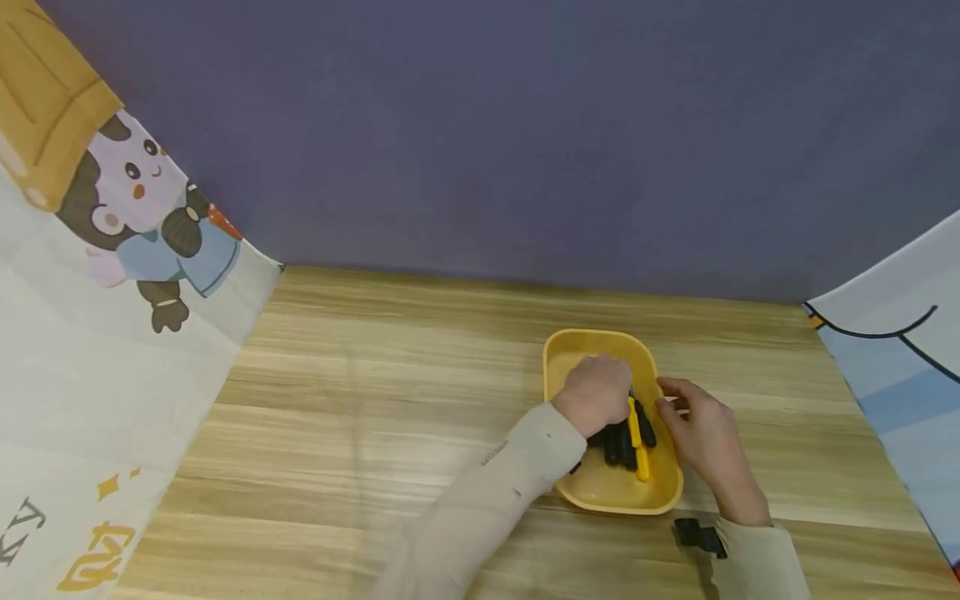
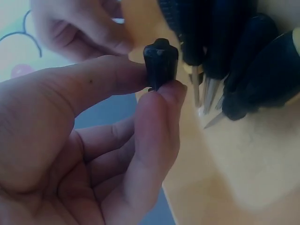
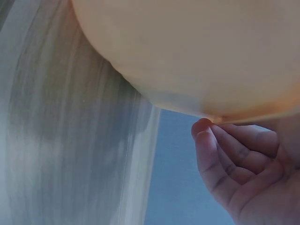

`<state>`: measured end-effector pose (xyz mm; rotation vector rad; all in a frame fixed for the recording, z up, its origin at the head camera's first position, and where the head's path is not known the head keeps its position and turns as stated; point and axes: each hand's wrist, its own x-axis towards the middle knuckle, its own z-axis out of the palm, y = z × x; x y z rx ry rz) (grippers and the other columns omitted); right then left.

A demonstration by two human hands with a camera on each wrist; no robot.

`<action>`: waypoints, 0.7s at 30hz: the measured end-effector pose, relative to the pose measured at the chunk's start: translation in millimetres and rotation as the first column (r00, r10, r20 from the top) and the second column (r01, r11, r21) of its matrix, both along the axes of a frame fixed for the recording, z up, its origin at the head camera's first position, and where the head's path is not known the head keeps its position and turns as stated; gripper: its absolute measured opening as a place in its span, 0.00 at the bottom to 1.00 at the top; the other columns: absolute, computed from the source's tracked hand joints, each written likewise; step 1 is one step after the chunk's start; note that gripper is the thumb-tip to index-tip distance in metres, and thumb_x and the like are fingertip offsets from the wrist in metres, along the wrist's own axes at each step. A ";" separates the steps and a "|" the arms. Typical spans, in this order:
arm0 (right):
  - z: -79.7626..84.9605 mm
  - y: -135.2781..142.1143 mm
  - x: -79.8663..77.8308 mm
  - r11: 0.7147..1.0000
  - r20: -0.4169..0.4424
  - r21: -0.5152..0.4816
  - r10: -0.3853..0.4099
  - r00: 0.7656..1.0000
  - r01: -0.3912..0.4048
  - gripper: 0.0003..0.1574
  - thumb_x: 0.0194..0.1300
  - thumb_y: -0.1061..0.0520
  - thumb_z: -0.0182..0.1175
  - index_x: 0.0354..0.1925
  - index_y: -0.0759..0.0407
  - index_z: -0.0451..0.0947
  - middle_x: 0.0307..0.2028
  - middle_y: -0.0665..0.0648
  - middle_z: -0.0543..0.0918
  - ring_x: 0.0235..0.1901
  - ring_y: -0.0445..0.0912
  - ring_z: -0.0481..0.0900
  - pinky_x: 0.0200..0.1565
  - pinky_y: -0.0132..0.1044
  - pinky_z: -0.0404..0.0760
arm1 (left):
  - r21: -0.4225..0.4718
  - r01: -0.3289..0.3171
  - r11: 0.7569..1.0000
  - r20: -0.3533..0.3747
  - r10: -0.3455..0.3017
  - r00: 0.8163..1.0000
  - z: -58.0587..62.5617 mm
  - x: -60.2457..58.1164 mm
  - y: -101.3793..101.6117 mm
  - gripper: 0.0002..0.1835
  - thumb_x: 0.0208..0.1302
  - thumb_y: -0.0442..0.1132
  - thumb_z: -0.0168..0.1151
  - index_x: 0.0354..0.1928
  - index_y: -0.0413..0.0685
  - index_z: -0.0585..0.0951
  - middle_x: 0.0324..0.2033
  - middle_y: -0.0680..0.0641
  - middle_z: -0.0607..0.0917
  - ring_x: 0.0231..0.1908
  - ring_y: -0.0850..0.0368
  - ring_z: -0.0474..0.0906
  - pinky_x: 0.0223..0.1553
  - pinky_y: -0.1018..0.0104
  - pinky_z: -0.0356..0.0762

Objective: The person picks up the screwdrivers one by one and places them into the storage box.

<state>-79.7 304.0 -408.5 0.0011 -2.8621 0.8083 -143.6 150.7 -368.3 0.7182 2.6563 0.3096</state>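
Observation:
A yellow plastic bin (image 1: 567, 340) stands on the wooden table and holds several tools. My left hand (image 1: 596, 393) reaches down into it, with its back to the head camera. Between thumb and forefinger it pinches a black handle (image 2: 161, 63), seen from its end; the rest of that tool is hidden. Beside it lie black-handled screwdrivers (image 2: 190, 35) with metal shafts, and a yellow-handled tool (image 1: 642, 462). My right hand (image 1: 705, 433) holds the bin's right rim between the tips of its thumb and forefinger.
The wood-grain table top (image 1: 300, 433) spreads to the left of the bin. A dark blue cloth (image 1: 480, 150) rises behind the table's far edge. Printed cloths flank both sides, the left one with a cartoon figure (image 1: 150, 200). A black device (image 1: 699, 537) sits at my right wrist.

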 end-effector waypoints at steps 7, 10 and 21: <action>-0.6 0.3 0.1 1.000 0.013 -0.010 -0.007 1.000 0.007 0.18 0.64 0.61 0.55 0.52 0.66 0.74 0.39 0.64 0.81 0.32 0.55 0.80 0.31 0.48 0.79 | -0.039 0.009 0.999 0.032 -0.008 0.999 -12.0 -1.6 11.6 0.09 0.59 0.42 0.61 0.22 0.54 0.79 0.19 0.54 0.75 0.18 0.61 0.71 0.15 0.71 0.69; -0.1 -0.3 0.2 1.000 0.017 -0.010 -0.008 1.000 0.008 0.18 0.64 0.60 0.55 0.52 0.66 0.74 0.39 0.64 0.81 0.32 0.55 0.80 0.31 0.48 0.79 | -0.035 0.008 0.999 0.035 -0.007 0.999 -15.2 -0.6 12.3 0.05 0.59 0.41 0.61 0.26 0.53 0.79 0.20 0.54 0.75 0.18 0.61 0.71 0.14 0.70 0.70; -0.6 0.1 0.5 1.000 0.018 -0.012 -0.008 1.000 0.008 0.19 0.65 0.61 0.55 0.53 0.66 0.73 0.38 0.64 0.81 0.32 0.55 0.80 0.31 0.48 0.79 | -0.074 0.010 0.997 0.021 -0.009 1.000 -12.5 0.0 13.8 0.06 0.60 0.42 0.60 0.26 0.54 0.80 0.25 0.53 0.76 0.22 0.60 0.70 0.17 0.70 0.70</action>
